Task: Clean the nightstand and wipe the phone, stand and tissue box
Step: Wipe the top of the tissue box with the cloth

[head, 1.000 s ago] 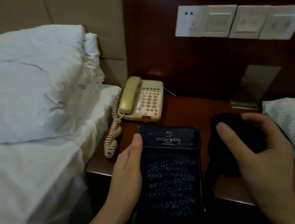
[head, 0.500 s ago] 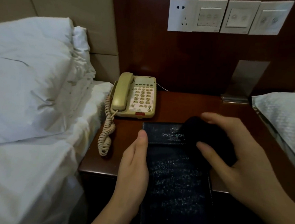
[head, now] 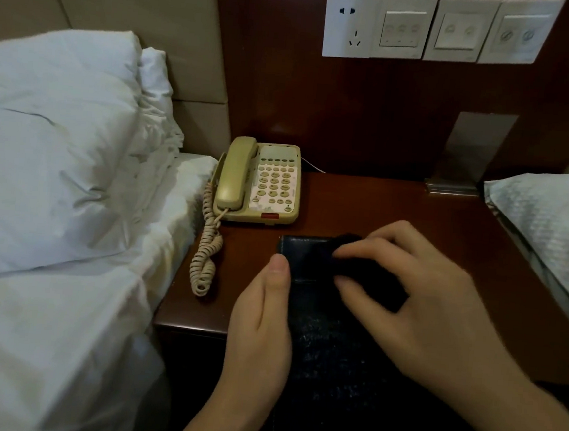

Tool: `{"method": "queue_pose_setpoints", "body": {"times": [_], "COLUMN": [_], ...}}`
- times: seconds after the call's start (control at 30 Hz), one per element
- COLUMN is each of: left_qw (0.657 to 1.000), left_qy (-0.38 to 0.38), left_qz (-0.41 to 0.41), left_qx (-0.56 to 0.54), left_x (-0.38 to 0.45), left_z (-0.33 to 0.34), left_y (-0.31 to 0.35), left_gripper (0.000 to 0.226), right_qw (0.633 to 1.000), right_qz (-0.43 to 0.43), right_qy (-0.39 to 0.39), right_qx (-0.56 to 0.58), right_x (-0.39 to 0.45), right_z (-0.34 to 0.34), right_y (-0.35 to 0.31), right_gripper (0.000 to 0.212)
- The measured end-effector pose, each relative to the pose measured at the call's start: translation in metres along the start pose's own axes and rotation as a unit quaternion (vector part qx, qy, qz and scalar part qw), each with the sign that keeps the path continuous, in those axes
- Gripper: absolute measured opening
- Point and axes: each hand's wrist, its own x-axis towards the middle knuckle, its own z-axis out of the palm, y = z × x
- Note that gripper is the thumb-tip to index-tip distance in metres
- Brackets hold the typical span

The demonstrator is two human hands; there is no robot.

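Note:
A black leather tissue box [head: 332,364] lies at the front of the dark wooden nightstand [head: 397,211] and sticks out over its front edge. My left hand [head: 263,320] holds the box by its left side, thumb on top. My right hand [head: 417,295] grips a dark cloth [head: 364,270] and presses it on the far end of the box. A beige corded phone [head: 262,182] sits at the back left of the nightstand, its coiled cord [head: 206,253] trailing forward. A clear acrylic stand [head: 467,155] is upright at the back right.
A bed with white pillows [head: 48,146] and a duvet [head: 41,348] runs along the left. Another white pillow [head: 550,231] overlaps the nightstand's right edge. A socket and switch panels [head: 433,30] are on the wooden wall behind.
My right hand has carried the cloth leftward from the nightstand's right part onto the far end of the box. My left hand has kept its hold on the box's side.

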Motion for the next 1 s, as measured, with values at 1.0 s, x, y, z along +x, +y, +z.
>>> {"method": "queue_pose_setpoints", "body": {"times": [1.0], "left_qw": [1.0], "left_qy": [0.002], "left_qz": [-0.002], "left_qx": [0.012], "left_x": [0.002], "left_z": [0.0], "left_y": [-0.002], "left_gripper": [0.047], "right_qw": [0.997], "right_qz": [0.064], "right_qy": [0.047], "right_qx": [-0.022], "right_x": [-0.004], "right_z": [-0.006], "right_y": [0.017], "right_gripper": [0.033]}}
